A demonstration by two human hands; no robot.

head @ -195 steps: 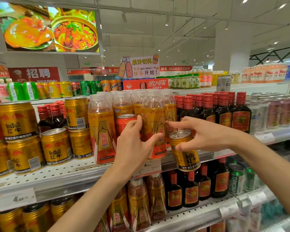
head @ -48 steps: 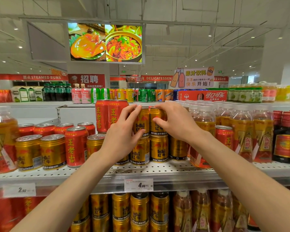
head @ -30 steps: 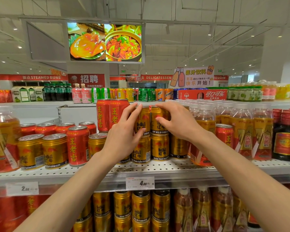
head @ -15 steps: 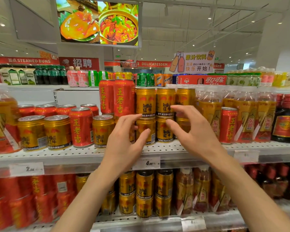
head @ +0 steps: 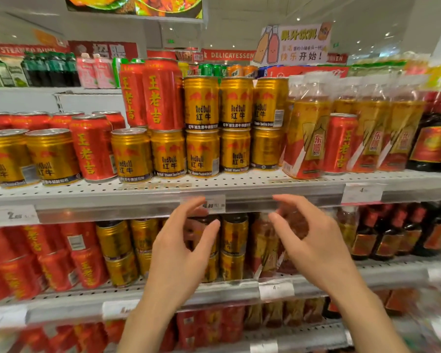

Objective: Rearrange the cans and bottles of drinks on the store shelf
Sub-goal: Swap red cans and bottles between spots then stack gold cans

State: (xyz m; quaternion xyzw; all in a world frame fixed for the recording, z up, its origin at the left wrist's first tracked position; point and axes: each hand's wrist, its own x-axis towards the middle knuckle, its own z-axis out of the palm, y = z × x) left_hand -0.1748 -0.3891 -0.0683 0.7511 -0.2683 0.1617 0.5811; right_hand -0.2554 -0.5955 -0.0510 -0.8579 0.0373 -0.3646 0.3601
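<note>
Behind left hand, gold can — half-hidden

Glossy metal gold cans, clear plastic bottles, matt perforated metal shelf.

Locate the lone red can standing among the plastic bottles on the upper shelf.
In the head view the red can stands right of centre on the upper shelf, at the front, among the plastic bottles.

- My left hand and right hand hover empty, fingers loosely curved, before the grey perforated metal shelf
- Gold Red Bull cans stand stacked two high
</note>
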